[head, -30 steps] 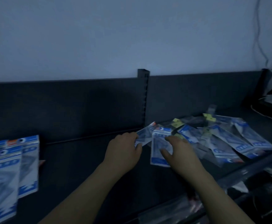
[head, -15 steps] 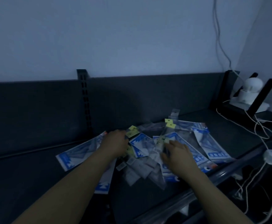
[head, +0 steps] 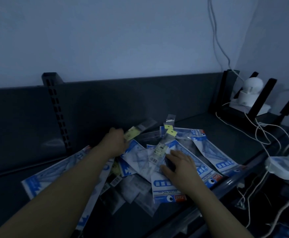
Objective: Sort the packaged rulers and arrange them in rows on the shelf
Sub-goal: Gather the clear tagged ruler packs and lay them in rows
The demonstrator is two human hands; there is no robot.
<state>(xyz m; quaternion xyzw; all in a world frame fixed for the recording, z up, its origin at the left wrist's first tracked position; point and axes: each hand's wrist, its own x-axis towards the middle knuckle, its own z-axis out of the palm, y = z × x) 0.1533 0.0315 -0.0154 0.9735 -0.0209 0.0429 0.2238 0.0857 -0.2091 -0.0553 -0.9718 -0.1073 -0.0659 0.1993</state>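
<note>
A loose heap of packaged rulers (head: pixel 207 152) in blue-and-white and clear sleeves covers the dark shelf (head: pixel 37 191). My left hand (head: pixel 115 143) reaches into the back of the heap and grips a narrow clear pack with a yellow label (head: pixel 133 133), lifted at an angle. My right hand (head: pixel 179 164) lies on the heap's front with its fingers curled at a dark item under a clear narrow pack (head: pixel 160 151); what it holds is unclear. A blue-and-white geometric set pack (head: pixel 164 189) lies under my right wrist. Another blue pack (head: pixel 42 179) lies under my left forearm.
A slotted upright (head: pixel 58 114) stands in the shelf's back panel. At the right end a white round device (head: pixel 250 93) sits among black brackets, with white cables (head: pixel 260 133) trailing over the shelf's front rail (head: pixel 239 177). A white adapter (head: pixel 284 167) hangs near the right edge.
The view has swung right, away from the stacked packs at the left. My left hand moved to the back of the heap and lifted a yellow-labelled pack. My right hand stayed on the heap's front.
</note>
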